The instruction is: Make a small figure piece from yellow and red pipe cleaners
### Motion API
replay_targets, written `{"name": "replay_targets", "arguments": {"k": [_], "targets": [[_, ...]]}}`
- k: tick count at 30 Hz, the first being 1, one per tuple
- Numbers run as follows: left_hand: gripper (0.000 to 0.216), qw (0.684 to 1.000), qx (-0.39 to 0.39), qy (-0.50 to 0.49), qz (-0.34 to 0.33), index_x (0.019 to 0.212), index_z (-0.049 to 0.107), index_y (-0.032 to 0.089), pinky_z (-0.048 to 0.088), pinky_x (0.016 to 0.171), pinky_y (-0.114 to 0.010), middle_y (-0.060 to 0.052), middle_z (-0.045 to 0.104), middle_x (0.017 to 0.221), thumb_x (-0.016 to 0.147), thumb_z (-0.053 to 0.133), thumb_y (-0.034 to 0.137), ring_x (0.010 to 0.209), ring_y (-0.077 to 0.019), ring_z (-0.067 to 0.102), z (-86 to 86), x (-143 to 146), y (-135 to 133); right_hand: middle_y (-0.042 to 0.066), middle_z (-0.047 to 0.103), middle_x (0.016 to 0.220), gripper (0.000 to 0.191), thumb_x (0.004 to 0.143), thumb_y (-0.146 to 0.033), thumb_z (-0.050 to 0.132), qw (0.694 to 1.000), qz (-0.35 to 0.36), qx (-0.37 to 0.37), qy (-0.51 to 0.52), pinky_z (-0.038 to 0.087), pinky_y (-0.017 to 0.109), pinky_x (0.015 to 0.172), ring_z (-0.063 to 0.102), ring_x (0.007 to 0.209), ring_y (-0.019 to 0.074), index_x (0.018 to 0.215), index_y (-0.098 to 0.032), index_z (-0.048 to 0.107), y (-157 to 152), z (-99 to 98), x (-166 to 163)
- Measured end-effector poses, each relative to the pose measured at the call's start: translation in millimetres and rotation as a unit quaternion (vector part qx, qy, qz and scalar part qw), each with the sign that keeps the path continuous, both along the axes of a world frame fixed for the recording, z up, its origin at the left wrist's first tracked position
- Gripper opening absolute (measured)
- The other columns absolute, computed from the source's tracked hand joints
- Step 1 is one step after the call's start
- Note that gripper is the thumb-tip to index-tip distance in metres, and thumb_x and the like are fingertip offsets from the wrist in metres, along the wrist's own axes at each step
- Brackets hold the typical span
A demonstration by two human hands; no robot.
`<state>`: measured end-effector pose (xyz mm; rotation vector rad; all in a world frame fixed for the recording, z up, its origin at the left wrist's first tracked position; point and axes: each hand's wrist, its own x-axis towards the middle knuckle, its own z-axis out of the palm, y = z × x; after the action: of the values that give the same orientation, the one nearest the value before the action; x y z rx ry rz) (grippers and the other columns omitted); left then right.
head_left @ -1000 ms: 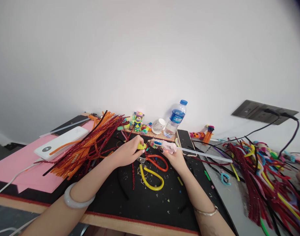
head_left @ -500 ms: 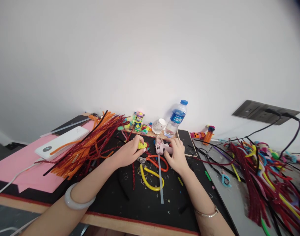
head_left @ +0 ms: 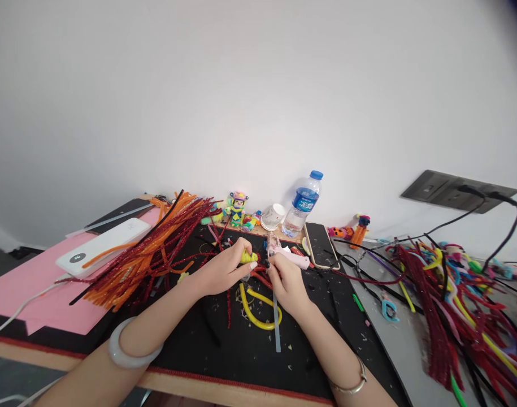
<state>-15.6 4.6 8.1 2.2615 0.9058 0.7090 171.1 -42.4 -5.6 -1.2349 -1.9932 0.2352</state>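
Hold yellow fuzzy piece pinched in closed left hand, just above surface; press lightly with right hand (fingers curled at the piece; grip cannot be told), avoiding adjacent glue gun.

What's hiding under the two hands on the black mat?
A yellow looped handle and a clear glue stick stick out from under the right hand. The left hand pinches a yellow fuzzy piece. What the handle joins to is covered by both hands.
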Motion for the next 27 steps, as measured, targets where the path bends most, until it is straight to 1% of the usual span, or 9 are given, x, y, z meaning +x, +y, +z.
{"name": "replay_targets", "arguments": {"k": [4, 8, 14, 16, 19, 21, 27], "targets": [[0.021, 1.000, -0.013, -0.021, 0.001, 0.087, 0.038, 0.020, 0.038, 0.071, -0.031, -0.001, 0.045, 0.080, 0.091, 0.026, 0.037, 0.070, -0.0149, 0.045, 0.8, 1.9, -0.2, -0.001, 0.046, 0.066, 0.017, 0.088, -0.018, 0.036, 0.999, -0.013, -0.012, 0.035, 0.034, 0.025, 0.058, 0.043, 0.061, 0.0136, 0.073, -0.020, 0.044, 0.9, 0.8, 0.8], [0.019, 1.000, -0.023, -0.015, 0.005, 0.089, 0.036, 0.020, 0.038, 0.069, -0.031, -0.001, 0.046, 0.080, 0.090, 0.027, 0.037, 0.070, -0.0153, 0.045, -0.8, 2.7, -0.1, -0.002, 0.045, 0.064, 0.017, 0.087, -0.020, 0.039, 0.997, -0.027, -0.014, 0.074, 0.033, 0.025, 0.057, 0.042, 0.060, 0.0130, 0.071, -0.020, 0.043, 1.9, 0.5, 1.5], [0.019, 0.999, -0.010, -0.049, 0.021, 0.096, 0.035, 0.019, 0.040, 0.069, -0.030, -0.002, 0.046, 0.085, 0.087, 0.039, 0.036, 0.074, -0.0148, 0.048, -4.5, 2.5, 0.8, -0.002, 0.045, 0.063, 0.019, 0.088, -0.023, 0.039, 0.995, -0.031, -0.017, 0.090, 0.034, 0.025, 0.057, 0.042, 0.059, 0.0130, 0.069, -0.020, 0.043, 2.0, -0.3, 1.9], [0.022, 0.997, -0.023, -0.072, 0.028, 0.096, 0.035, 0.020, 0.040, 0.066, -0.029, -0.002, 0.047, 0.085, 0.084, 0.045, 0.035, 0.072, -0.0140, 0.050, -5.9, 3.3, 2.2, -0.002, 0.045, 0.063, 0.020, 0.088, -0.024, 0.039, 0.995, -0.032, -0.016, 0.090, 0.034, 0.025, 0.057, 0.042, 0.059, 0.0132, 0.069, -0.020, 0.043, 1.9, -0.1, 2.0], [0.027, 0.990, -0.067, -0.116, 0.035, 0.093, 0.034, 0.020, 0.041, 0.061, -0.026, 0.000, 0.049, 0.082, 0.080, 0.053, 0.035, 0.067, -0.0128, 0.052, -7.2, 4.6, 4.6, -0.001, 0.046, 0.063, 0.021, 0.089, -0.025, 0.038, 0.995, -0.033, -0.016, 0.091, 0.033, 0.025, 0.056, 0.042, 0.059, 0.0134, 0.069, -0.020, 0.044, 2.2, 0.5, 2.6], [0.029, 0.986, -0.087, -0.138, 0.041, 0.090, 0.034, 0.020, 0.042, 0.060, -0.026, 0.001, 0.051, 0.080, 0.077, 0.057, 0.034, 0.067, -0.0128, 0.054, -7.0, 5.2, 5.7, -0.001, 0.046, 0.063, 0.021, 0.089, -0.025, 0.038, 0.995, -0.034, -0.018, 0.092, 0.034, 0.025, 0.056, 0.042, 0.060, 0.0136, 0.069, -0.020, 0.044, 2.5, 0.6, 3.0], [0.033, 0.982, -0.088, -0.157, 0.063, 0.088, 0.037, 0.020, 0.042, 0.059, -0.025, 0.004, 0.050, 0.071, 0.071, 0.063, 0.033, 0.063, -0.0122, 0.053, -6.1, 5.5, 7.0, -0.001, 0.047, 0.063, 0.020, 0.088, -0.024, 0.039, 0.995, -0.034, -0.017, 0.094, 0.034, 0.025, 0.057, 0.043, 0.059, 0.0135, 0.070, -0.020, 0.045, 2.6, 0.6, 3.6]]}}
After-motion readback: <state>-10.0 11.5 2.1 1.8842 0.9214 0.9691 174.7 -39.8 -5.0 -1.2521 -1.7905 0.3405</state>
